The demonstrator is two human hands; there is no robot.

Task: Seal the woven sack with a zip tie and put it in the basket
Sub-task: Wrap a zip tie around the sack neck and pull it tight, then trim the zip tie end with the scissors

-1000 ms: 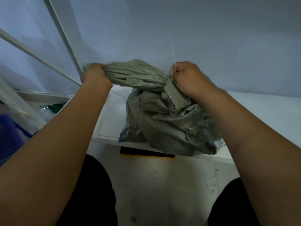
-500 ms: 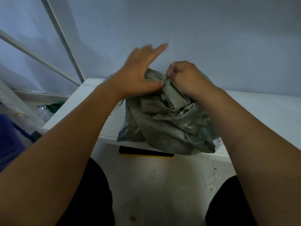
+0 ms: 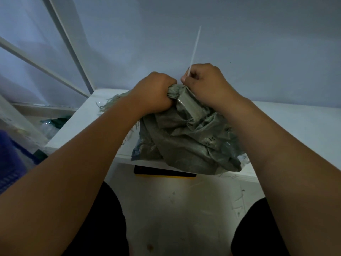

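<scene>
Woven sack (image 3: 186, 143), grey-green with a dull sheen, lies crumpled on the white table (image 3: 295, 122), and its lower folds hang a little over the front edge. Its cloth is creased into many sharp folds, with some small dark print on the right side, too small to read. The neck is gathered into a tight twisted bunch at the top. Frayed threads (image 3: 110, 102) from its mouth trail off to the left across the tabletop.

The left hand (image 3: 155, 93) is closed in a fist round the bunched neck and grips it firmly. Just beside it, the right hand (image 3: 206, 84) has its fingers curled and pinches a thin white zip tie (image 3: 193, 50) close to the neck. The tie's free end stands up, tilted slightly right, against the pale wall (image 3: 239, 34).

Under the table's front edge sits a flat black object with a yellow rim (image 3: 165, 172). At the far left, low down, part of a blue basket (image 3: 9, 163) shows, well apart from the sack.
</scene>
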